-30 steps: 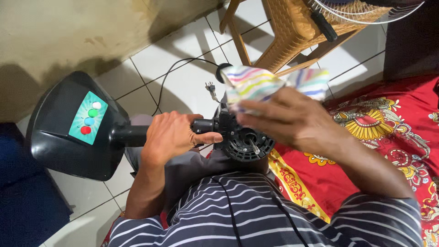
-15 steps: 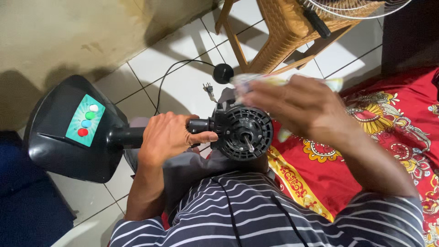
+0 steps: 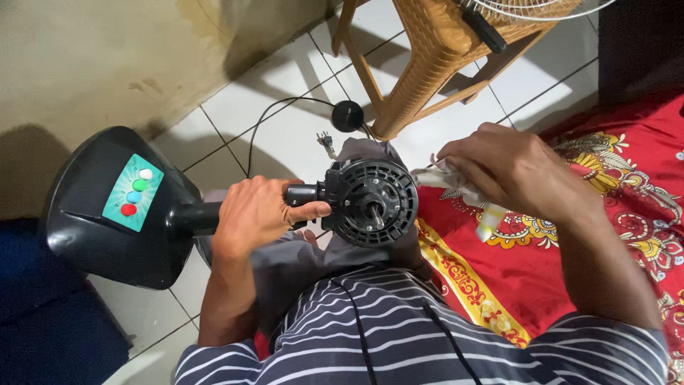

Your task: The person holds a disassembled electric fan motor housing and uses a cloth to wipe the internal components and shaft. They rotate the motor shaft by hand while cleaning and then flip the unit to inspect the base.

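Down on the person's lap lies a stripped stand fan, its black motor housing (image 3: 374, 203) facing up with the bare shaft (image 3: 373, 216) poking from the centre. The left hand (image 3: 260, 210) is wrapped tight around the fan's neck (image 3: 303, 194), thumb laid along it, just beside the motor. The right hand (image 3: 516, 171) is closed on a bunched striped cloth (image 3: 456, 182) whose end touches the motor's right edge. The fan's black base (image 3: 107, 207) with four coloured buttons (image 3: 135, 192) rests on the white tiled floor (image 3: 285, 121) to the left. A power cord (image 3: 285, 103) runs past a woven plastic stool (image 3: 442, 50), and a red patterned cloth (image 3: 613, 214) lies to the right.
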